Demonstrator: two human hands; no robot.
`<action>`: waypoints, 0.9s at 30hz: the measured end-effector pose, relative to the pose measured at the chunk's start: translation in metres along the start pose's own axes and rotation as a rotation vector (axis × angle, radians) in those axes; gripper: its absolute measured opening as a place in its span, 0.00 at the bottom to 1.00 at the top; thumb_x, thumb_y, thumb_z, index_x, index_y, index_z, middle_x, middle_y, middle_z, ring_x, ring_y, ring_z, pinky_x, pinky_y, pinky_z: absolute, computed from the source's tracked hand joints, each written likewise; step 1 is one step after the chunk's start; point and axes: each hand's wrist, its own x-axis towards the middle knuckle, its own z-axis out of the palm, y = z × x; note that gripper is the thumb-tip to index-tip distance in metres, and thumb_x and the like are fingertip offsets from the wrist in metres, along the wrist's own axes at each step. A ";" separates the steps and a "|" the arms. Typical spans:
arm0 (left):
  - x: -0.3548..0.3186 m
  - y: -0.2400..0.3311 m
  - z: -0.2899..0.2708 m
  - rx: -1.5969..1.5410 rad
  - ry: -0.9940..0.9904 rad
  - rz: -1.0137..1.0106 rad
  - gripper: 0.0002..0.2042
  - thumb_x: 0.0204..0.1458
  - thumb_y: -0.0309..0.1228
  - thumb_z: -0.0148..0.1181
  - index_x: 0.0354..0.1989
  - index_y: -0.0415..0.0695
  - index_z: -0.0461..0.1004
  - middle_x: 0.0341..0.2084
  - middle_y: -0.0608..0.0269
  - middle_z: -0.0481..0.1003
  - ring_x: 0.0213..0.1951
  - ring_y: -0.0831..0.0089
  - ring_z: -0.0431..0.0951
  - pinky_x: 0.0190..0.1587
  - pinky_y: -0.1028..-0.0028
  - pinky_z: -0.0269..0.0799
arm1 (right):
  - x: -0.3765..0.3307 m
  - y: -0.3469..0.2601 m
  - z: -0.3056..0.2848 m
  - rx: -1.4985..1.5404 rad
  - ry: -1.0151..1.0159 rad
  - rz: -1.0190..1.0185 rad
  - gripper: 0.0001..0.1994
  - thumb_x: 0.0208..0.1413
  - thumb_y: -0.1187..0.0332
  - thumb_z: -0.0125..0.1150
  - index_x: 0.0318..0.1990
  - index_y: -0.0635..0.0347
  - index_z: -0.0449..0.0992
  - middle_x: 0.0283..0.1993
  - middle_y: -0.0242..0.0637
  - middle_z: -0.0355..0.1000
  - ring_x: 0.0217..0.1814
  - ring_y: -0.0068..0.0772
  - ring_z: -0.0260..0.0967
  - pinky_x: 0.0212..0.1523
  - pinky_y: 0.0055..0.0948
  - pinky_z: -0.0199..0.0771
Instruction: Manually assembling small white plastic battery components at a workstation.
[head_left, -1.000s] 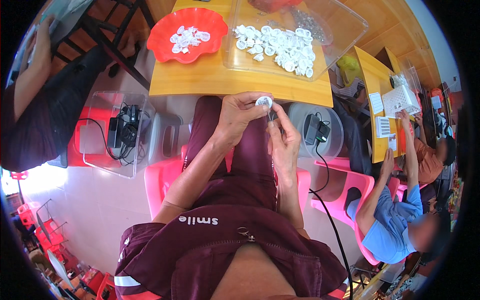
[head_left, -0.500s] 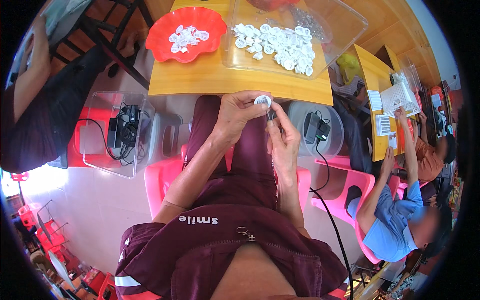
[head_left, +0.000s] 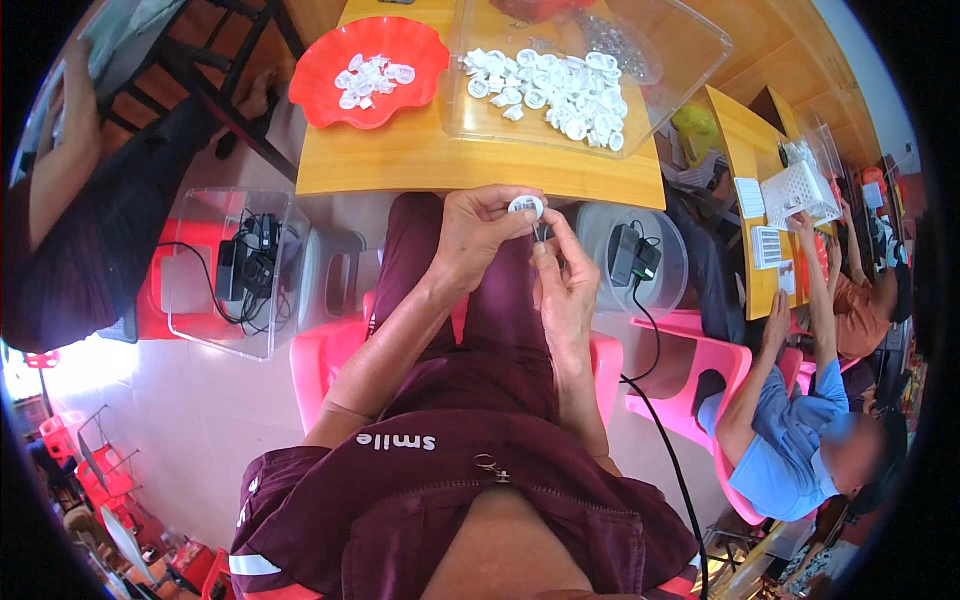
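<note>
Just off the near edge of the table, my left hand point(head_left: 470, 240) pinches a small round white plastic piece point(head_left: 526, 205) with dark marks on its face. My right hand point(head_left: 566, 285) is closed around a thin metal tool point(head_left: 541, 231), whose tip reaches up to the lower side of the round piece. The tool's exact kind is too small to make out. Beyond my hands, a clear plastic tray point(head_left: 480, 133) carries a heap of similar white round pieces point(head_left: 575, 95). A red wavy-rimmed bowl point(head_left: 315, 95) left of it contains a smaller pile of white pieces point(head_left: 368, 80).
The yellow wooden table point(head_left: 400, 165) spans the front. A clear bin point(head_left: 215, 335) with black cables stands at lower left, a round tub point(head_left: 595, 270) with a black adapter at right. At another table point(head_left: 735, 140), co-workers sit, one in a blue shirt point(head_left: 780, 430).
My hands stay nearly in place; the round piece and the tool tip have shifted very slightly. At the right, a co-worker's arm has moved.
</note>
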 end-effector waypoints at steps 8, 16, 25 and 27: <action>-0.002 -0.005 0.001 0.027 0.015 -0.021 0.10 0.47 0.17 0.59 0.39 0.35 0.76 0.33 0.63 0.77 0.36 0.80 0.76 0.40 0.81 0.72 | 0.000 0.001 0.000 -0.018 0.038 -0.002 0.18 0.54 0.80 0.52 0.52 0.61 0.70 0.25 0.21 0.55 0.25 0.12 0.49 0.24 0.13 0.50; 0.000 0.010 -0.003 -0.125 0.034 -0.211 0.11 0.48 0.18 0.57 0.41 0.36 0.75 0.34 0.61 0.77 0.38 0.78 0.76 0.42 0.80 0.73 | 0.004 -0.008 -0.010 -0.053 -0.077 0.127 0.19 0.54 0.79 0.51 0.55 0.60 0.69 0.37 0.30 0.70 0.25 0.15 0.59 0.27 0.16 0.63; -0.001 0.009 -0.006 -0.101 0.029 -0.208 0.12 0.48 0.19 0.57 0.43 0.36 0.75 0.34 0.59 0.78 0.37 0.77 0.77 0.41 0.81 0.74 | 0.008 0.005 -0.005 -0.143 -0.045 0.020 0.19 0.52 0.79 0.53 0.54 0.65 0.69 0.46 0.39 0.72 0.37 0.22 0.65 0.46 0.22 0.66; -0.001 0.007 -0.007 -0.076 0.028 -0.188 0.12 0.48 0.19 0.57 0.43 0.36 0.74 0.34 0.59 0.78 0.37 0.78 0.77 0.41 0.81 0.73 | 0.008 0.003 -0.005 -0.150 -0.052 0.026 0.19 0.52 0.79 0.53 0.54 0.66 0.69 0.46 0.40 0.72 0.38 0.23 0.65 0.47 0.23 0.65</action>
